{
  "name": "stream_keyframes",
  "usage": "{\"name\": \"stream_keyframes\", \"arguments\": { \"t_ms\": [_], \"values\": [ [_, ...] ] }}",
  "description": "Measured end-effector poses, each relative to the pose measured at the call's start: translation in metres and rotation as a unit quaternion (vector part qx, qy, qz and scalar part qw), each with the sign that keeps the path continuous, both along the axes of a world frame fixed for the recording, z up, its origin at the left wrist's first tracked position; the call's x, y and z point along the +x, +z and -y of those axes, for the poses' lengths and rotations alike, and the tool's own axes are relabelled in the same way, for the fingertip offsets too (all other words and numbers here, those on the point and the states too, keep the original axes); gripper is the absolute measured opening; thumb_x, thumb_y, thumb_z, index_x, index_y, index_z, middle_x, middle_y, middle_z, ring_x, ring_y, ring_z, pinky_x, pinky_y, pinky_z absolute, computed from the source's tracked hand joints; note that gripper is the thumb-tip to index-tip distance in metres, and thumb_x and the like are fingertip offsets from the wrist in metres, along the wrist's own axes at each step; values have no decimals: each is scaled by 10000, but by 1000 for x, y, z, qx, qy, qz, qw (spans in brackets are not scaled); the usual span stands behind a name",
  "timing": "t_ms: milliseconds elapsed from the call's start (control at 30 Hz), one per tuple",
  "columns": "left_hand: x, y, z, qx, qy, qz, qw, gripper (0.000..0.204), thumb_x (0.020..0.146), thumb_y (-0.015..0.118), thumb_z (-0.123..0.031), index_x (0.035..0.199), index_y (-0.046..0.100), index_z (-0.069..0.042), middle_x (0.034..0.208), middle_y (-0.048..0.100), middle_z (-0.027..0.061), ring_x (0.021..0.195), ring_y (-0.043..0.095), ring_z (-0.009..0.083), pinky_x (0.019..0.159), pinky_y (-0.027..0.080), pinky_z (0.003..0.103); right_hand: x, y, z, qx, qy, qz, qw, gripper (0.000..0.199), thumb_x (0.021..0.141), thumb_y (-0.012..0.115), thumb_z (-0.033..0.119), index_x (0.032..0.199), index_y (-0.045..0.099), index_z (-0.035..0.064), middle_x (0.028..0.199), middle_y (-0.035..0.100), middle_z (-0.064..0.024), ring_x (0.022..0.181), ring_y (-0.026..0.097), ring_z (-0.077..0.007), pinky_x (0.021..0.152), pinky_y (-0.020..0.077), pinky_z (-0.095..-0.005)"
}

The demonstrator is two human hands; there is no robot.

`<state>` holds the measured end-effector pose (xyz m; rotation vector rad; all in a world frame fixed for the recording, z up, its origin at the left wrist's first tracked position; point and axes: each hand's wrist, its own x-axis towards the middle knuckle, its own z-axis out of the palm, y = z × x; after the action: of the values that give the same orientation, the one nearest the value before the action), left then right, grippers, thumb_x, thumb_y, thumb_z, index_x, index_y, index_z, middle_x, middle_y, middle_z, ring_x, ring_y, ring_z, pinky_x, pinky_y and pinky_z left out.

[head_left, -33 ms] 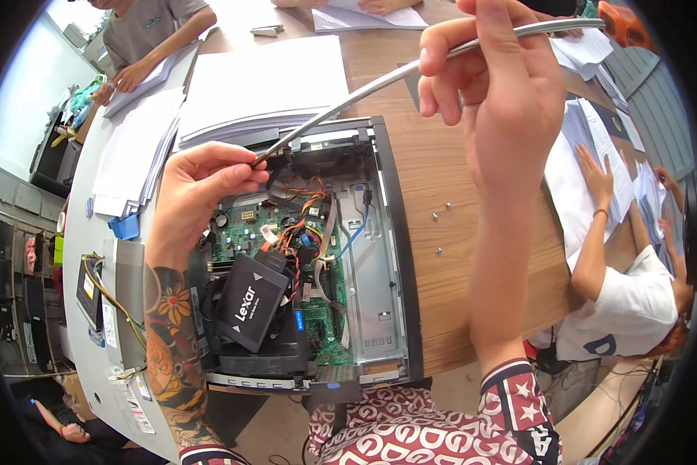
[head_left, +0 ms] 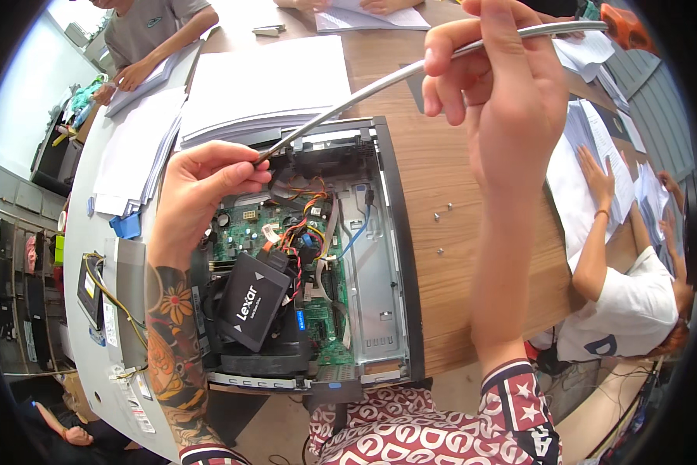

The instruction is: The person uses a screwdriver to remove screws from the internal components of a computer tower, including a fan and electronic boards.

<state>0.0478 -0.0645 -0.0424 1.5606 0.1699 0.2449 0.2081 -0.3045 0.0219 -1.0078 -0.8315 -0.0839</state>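
Note:
My left hand (head_left: 209, 177) pinches the dark lower end of a long, thin, grey cable-like strip (head_left: 376, 88) over the back left of an opened computer case (head_left: 405, 256). The strip curves up to the right, and my raised right hand (head_left: 511, 101) has its fingers bent around the upper part. Its exact kind I cannot make out. Inside the case, a black solid-state drive (head_left: 251, 302) lies tilted on a black bracket. Coloured wires (head_left: 306, 225) run above the green motherboard (head_left: 244, 229).
Small screws (head_left: 438, 217) lie on the wooden table right of the case. Paper stacks (head_left: 267, 77) stand behind it, and a metal box with wires (head_left: 124, 287) sits to the left. Other people handle papers at the far left, back and right; an orange object (head_left: 627, 29) is at upper right.

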Motion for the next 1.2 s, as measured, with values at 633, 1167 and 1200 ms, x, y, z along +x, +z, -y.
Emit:
{"name": "stream_keyframes", "arguments": {
  "t_ms": [633,1167,1200],
  "values": [
    [1,1,5,29,8,-5,1000,182,910,686,-125,1000,657,30,887,700,116,797,685,174,745,569,303,14,-6,8,-6,30,44,999,280,1033,489,251,1133,585,8,749,619,-110,472,427,-107,508,412,-266],
    [4,0,12,58,-2,27,998,146,839,751,-75,857,617,-22,805,681,81,666,623,117,650,511,252,3,-5,-12,57,-129,38,989,275,1020,506,300,995,558,31,594,557,-69,338,368,-63,331,368,-223],
    [4,0,13,54,5,28,998,150,834,755,-73,865,617,-24,805,681,83,664,623,118,650,510,252,5,-6,-11,52,-117,40,991,277,1022,502,300,996,556,30,592,555,-69,337,367,-65,332,369,-223]
  ]
}}
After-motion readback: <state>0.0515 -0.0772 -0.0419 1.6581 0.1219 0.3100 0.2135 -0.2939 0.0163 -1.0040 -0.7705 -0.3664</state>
